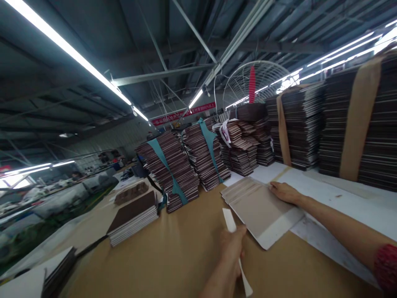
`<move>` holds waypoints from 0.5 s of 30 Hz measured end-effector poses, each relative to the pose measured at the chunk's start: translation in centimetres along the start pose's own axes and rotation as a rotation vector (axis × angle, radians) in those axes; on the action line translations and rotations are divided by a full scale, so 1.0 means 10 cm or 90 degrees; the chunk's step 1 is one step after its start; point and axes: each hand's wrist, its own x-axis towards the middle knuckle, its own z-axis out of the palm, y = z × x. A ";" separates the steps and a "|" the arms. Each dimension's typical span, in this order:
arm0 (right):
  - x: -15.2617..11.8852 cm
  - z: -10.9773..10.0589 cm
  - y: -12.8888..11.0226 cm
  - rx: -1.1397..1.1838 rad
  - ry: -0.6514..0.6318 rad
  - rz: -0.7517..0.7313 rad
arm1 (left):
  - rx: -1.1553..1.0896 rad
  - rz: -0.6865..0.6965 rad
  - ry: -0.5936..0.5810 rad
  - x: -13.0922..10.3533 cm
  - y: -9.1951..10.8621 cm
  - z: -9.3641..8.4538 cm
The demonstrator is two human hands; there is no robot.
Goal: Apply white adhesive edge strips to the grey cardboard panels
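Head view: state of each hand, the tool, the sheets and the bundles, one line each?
Left hand: fingers closed around the white flat tool.
White flat tool: held, tip up.
Right hand: flat on the fanned grey sheets.
Fanned grey sheets: spread flat on the table.
Teal-strapped bundles: leaning.
Tan-strapped stacks: upright.
Fan: blurred, can't tell.

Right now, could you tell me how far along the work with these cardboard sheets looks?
Done, it seems: strapped bundles and a loose pile stand on the table. In hand: the right hand presses a fanned stack of sheets, while the left hand grips a white strip tool. Left: that stack at least; I cannot tell whether the tall stacks behind also wait.
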 end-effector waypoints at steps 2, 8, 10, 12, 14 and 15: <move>0.06 0.02 0.01 0.008 -0.007 0.013 | 0.040 0.007 0.016 0.06 0.05 0.12; 0.20 -0.02 -0.01 0.069 -0.016 0.081 | 0.088 0.049 0.048 0.16 0.04 0.22; 0.21 -0.05 -0.01 0.108 -0.024 0.097 | 0.089 0.058 0.042 0.18 0.03 0.22; 0.19 -0.08 0.00 0.151 -0.049 0.105 | 0.092 0.059 0.035 0.20 0.02 0.21; 0.16 -0.11 0.00 0.193 -0.087 0.101 | 0.096 0.056 0.038 0.21 0.01 0.21; 0.15 -0.13 -0.01 0.212 -0.102 0.094 | 0.097 0.054 0.041 0.22 0.00 0.21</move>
